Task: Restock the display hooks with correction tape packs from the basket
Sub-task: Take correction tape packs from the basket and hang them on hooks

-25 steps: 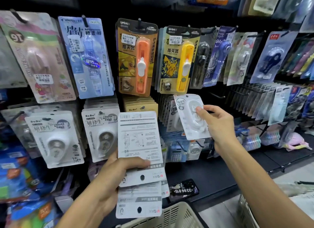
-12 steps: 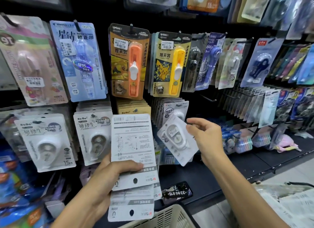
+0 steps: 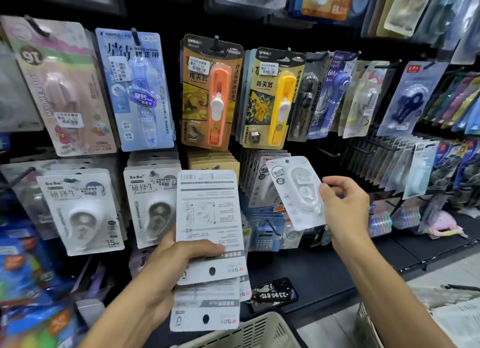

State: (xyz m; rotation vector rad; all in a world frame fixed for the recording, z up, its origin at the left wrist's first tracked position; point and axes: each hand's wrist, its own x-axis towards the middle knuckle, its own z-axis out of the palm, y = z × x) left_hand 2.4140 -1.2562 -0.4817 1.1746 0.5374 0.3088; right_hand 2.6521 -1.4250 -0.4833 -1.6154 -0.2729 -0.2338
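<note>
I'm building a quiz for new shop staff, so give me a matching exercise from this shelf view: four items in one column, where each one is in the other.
Items
1. stack of white correction tape packs
2. single white correction tape pack
3. orange clip pusher pack
4. beige plastic basket

Places
A. hanging on an upper hook
B. at the bottom edge, below the hands
C. held in the left hand
D. pinched in the right hand

Pairs: 1-C, 2-D, 3-A, 4-B
</note>
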